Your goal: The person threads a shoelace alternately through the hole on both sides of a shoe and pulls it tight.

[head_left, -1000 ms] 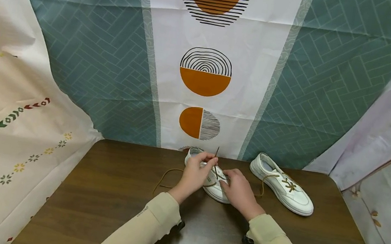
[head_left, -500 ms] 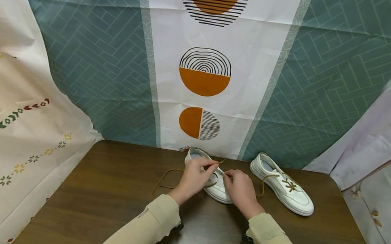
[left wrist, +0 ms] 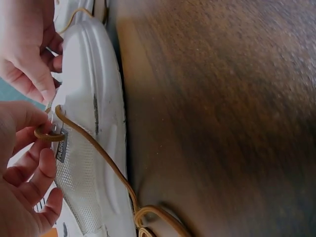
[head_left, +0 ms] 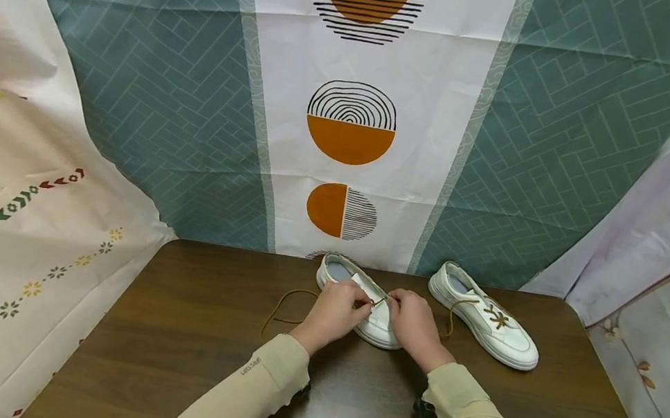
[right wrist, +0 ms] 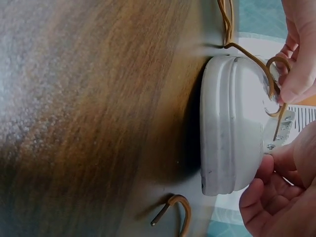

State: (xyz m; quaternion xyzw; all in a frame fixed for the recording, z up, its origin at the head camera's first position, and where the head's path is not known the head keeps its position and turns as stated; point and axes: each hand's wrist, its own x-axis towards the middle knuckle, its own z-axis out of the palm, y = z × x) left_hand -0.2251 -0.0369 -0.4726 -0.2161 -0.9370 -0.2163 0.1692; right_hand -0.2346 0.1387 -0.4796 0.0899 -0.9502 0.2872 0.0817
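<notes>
Lacing of a white shoe [head_left: 381,332], which stood upright near the far edge of the worktop [head_left: 186,344], toe toward the near right. A second shoe [head_left: 483,316], its lace already crossed, stood apart to the right. The left hand [head_left: 333,312] held the brown lace [left wrist: 98,149] near its tip, fingers narrow around it; the lace curled there into a small loop, and a slack length lay left of the shoe. The right hand [head_left: 415,325] had its fingers narrow at the edge of the eyelet flap [right wrist: 281,132], seemingly pinching it. Whether the tip had entered a hole could not be told. The step, apparently threading, called for a steady flap, a short, stiff grip behind the tip and a straight push; a longer free end would probably have bent aside.
</notes>
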